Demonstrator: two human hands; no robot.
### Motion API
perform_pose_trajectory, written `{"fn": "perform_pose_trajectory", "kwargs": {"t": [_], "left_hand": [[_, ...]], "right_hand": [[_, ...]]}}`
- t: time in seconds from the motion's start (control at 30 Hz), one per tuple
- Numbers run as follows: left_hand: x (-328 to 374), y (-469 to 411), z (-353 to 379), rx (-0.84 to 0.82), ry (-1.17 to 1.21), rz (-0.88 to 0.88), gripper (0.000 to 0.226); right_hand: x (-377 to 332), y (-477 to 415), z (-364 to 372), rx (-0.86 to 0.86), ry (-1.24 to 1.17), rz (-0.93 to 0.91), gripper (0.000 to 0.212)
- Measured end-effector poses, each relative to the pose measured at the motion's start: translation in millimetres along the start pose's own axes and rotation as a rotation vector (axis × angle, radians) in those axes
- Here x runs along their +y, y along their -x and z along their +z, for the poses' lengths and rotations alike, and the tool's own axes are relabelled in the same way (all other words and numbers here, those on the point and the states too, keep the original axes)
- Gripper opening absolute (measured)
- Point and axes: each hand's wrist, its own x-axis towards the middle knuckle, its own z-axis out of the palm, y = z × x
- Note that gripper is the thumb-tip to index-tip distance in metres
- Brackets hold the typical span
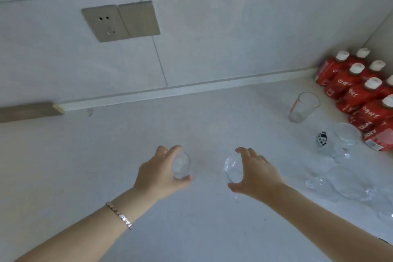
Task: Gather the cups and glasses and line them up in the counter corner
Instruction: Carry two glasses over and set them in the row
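My left hand (158, 173) is wrapped around a small clear glass (180, 165) above the middle of the white counter (106, 155). My right hand (254, 173) grips a clear stemmed glass (232, 169) by its bowl, with the stem tip showing under the palm. Further right stand a tall clear tumbler (303, 107), a clear cup with a black logo (324, 141), and clear stemmed glasses (347, 136) (348, 183) near the right edge. The glasses at the right overlap, so their outlines are hard to separate.
Several red bottles with white caps (361, 91) fill the counter corner at the far right. A wall socket plate (121, 20) sits on the tiled wall. A wooden strip (29, 111) lies along the back edge at the left.
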Motion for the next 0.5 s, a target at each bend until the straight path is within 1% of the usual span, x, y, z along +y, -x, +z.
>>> {"fn": "perform_pose_trajectory", "kwargs": {"t": [0.1,0.23,0.37,0.5], "left_hand": [[-52.0,33.9,-27.2,0.122,-0.045,-0.090,0.095],[-136.0,87.3,-61.0,0.204,-0.064,-0.213,0.072],[-234.3,146.3,-88.3,0.232,-0.084,-0.322,0.071],[-324.8,194.6,-108.3,0.190,-0.129,-0.366,0.077]], "right_hand": [[-64.1,-1.2,15.4,-0.023,0.021,-0.109,0.089],[-162.9,8.0,48.3,-0.047,0.066,-0.264,0.087],[-266.1,25.3,94.5,-0.067,0.084,-0.351,0.088],[-358.9,44.8,136.2,-0.074,0.094,-0.393,0.088]]}}
